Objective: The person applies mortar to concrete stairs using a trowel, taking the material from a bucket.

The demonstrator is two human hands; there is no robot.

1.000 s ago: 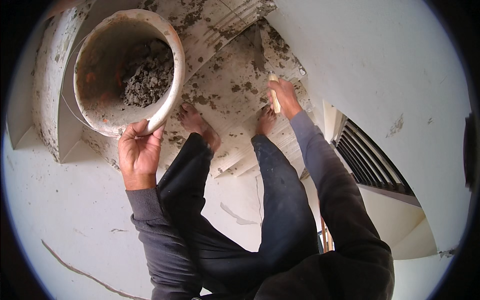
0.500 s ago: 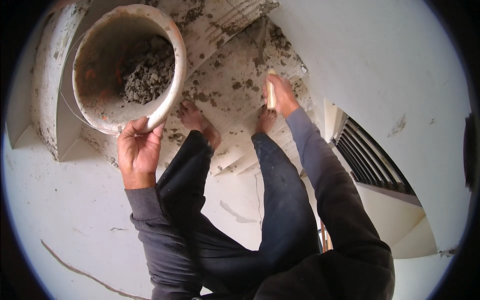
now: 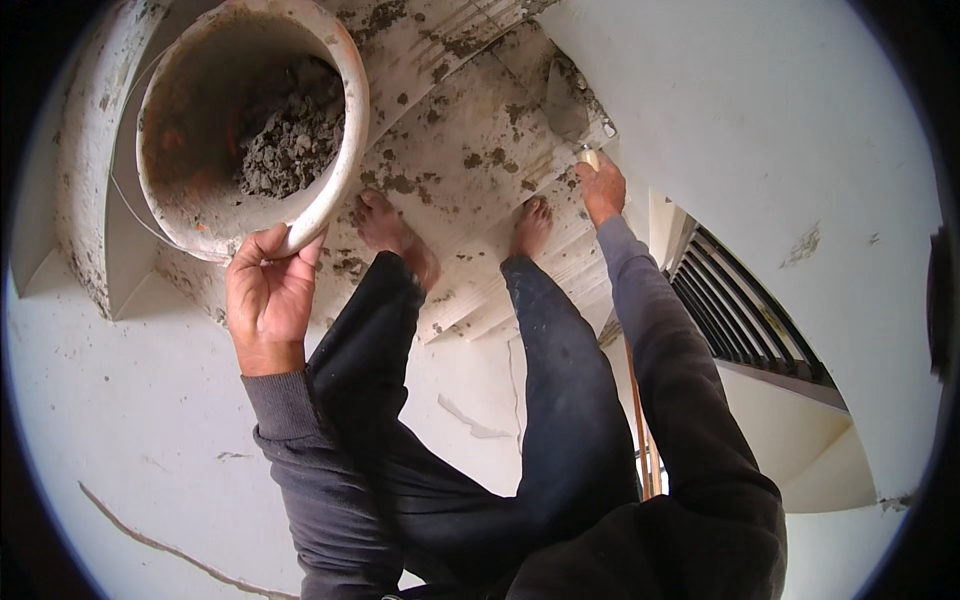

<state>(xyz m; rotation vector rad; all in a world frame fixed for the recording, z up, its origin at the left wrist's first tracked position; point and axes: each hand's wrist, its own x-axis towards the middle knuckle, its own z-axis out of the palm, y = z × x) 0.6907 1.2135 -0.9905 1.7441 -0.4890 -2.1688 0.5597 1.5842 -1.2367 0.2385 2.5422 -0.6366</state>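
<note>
My left hand [image 3: 268, 300] is closed on the near rim of a whitish bucket [image 3: 352, 140], thumb over the edge. The bucket tilts so that its mouth faces me, and a heap of grey crumbly mortar [image 3: 292, 150] lies inside. A thin wire handle [image 3: 128, 200] hangs along its left side. My right hand [image 3: 603, 190] is wrapped round the pale handle of a trowel [image 3: 568, 103]. The trowel's grey blade points away from me, low over the step surface beside the wall; whether it touches cannot be made out.
My bare feet stand on the pale stair steps [image 3: 450, 215], which are spotted with grey splatter. A plain white wall [image 3: 760, 130] rises on the right. Dark railing bars [image 3: 740, 300] show below it. At the left is a splattered ledge [image 3: 90, 170].
My right hand has moved outward to the right, and the trowel's blade now shows flatter near the wall corner. The bucket and my left hand have shifted slightly up and left in view.
</note>
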